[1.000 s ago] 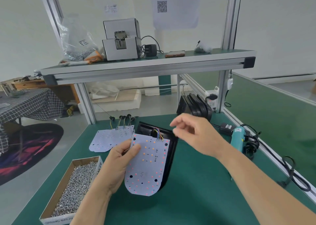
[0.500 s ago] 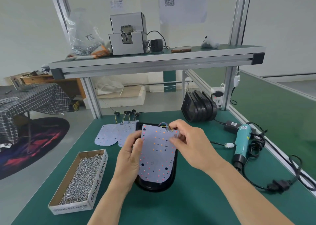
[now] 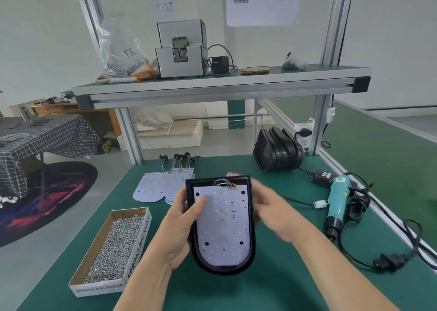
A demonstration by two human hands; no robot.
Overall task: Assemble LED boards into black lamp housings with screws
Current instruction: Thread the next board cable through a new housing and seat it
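Where the left thumb (image 3: 199, 206) lies: flat on the upper left part of the LED board (image 3: 222, 225), reaching in over the left rim of the black lamp housing (image 3: 224, 269).
Left hand (image 3: 178, 232): grasping the housing by its left edge; the other fingers pass behind it, out of sight.
Right hand (image 3: 272, 212): motion-blurred at the housing's right edge; one fingertip shows above the top rim; whether it grips or only touches cannot be told.
LED board: white, rounded at the bottom, dotted red and orange; seated inside the housing at centre frame.
Wires (image 3: 225, 183): coloured bundle, looping from the board's top edge into the housing's top recess.
Black lamp housing: lower centre, over the green bench mat (image 3: 283, 287); whether its lower end rests on the mat cannot be told.
Spare LED boards (image 3: 160, 187): overlapping, flat on the mat, just up and left of the housing.
Screw box (image 3: 113, 246): open carton full of silver screws, lower left, marked SPRING BALANCER.
Electric screwdriver (image 3: 337, 199): teal, corded, lying on the mat at right.
Stacked housings (image 3: 276, 152): black, standing on edge, right of centre, beyond the held housing.
Upper shelf (image 3: 212, 83): carries a grey screw feeder (image 3: 181, 50), a bag of screws (image 3: 120, 52) and a phone (image 3: 255, 70).
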